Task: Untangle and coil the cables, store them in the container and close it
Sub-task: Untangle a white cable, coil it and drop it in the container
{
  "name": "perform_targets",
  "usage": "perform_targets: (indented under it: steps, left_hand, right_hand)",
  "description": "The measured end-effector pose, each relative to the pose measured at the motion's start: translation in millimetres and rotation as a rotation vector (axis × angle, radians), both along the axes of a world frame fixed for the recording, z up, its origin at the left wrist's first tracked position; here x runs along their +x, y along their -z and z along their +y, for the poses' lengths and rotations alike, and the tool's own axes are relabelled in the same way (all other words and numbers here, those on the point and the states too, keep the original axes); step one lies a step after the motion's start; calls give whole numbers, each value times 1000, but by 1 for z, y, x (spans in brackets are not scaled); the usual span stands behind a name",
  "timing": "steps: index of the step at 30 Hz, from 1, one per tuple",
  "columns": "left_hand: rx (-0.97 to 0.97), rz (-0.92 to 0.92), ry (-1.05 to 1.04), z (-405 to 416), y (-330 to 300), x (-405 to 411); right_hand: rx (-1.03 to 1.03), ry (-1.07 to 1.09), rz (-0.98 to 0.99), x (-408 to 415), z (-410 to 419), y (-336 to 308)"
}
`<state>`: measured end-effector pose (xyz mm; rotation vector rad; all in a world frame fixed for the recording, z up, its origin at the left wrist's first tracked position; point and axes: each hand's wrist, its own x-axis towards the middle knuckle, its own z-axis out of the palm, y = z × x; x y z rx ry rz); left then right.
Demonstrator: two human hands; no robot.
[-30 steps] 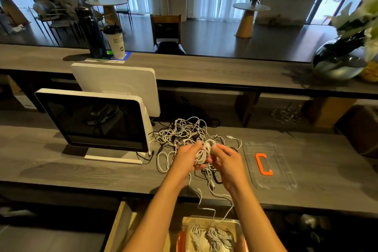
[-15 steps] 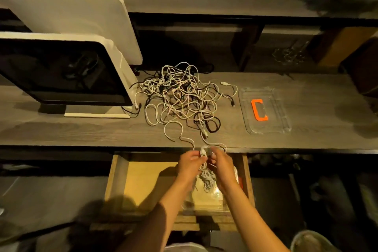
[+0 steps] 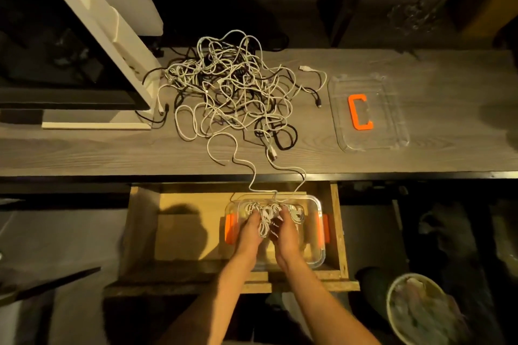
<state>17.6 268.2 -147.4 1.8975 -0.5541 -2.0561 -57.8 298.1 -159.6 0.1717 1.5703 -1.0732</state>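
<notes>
Left hand (image 3: 250,228) and right hand (image 3: 283,230) grip a white coiled cable (image 3: 265,220) inside the clear container (image 3: 318,249) in the drawer (image 3: 179,235).

White and black cables (image 3: 229,92), clear container (image 3: 318,232) with orange clips.

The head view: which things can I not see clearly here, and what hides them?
- Fingertips of left hand and right hand: buried in the coiled cables, so each grip is unclear.
- Container floor and cable count: covered by the hands.
- Monitor: cut off by the left and top edges.
- Bowl contents, lower right: blurred and dim.
- Tangle: single cables cannot be traced, since they cross one another.
</notes>
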Motion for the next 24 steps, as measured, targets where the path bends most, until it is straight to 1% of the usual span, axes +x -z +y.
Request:
perform_targets:
  steps: [1, 3, 4, 6, 8, 10, 12, 15, 17, 19, 21, 24]
  left_hand:
    - [7, -20, -1, 0, 4, 0]
    - [8, -32, -20, 2, 33, 0]
    - [22, -28, -7, 1, 34, 0]
    - [-8, 4, -41, -6, 14, -3]
    - [-56, 12, -121, -14, -8, -4]
    - [-91, 37, -180, -21, -11, -2]
    - [-110, 86, -220, -28, -17, -2]
    - [-141, 151, -183, -37, -27, -4]
    - [-163, 184, -155, -42, -29, -8]
    - [-172, 189, -184, -45, -30, -8]
    - [-170, 207, -268, -48, -34, -8]
    - [-142, 307, -422, -55, -47, -6]
  right_hand:
    - [-20, -2, -35, -1, -1, 4]
    - [-27, 1, -74, -3, -2, 10]
    - [-28, 11, -69, -5, -4, 10]
    - [-31, 43, -11, -10, -5, 11]
    - [-69, 106, 20, -16, -4, 14]
    - [-110, 152, 0, -22, -6, 9]
    - [-139, 145, -52, -27, -14, 4]
    - [-100, 95, -68, -28, -25, 0]
    - [-82, 100, -48, -30, -30, -1]
    - [-87, 134, -21, -30, -33, -7]
    - [-124, 248, -74, -29, -37, -18]
    - [-231, 338, -125, -30, -41, -39]
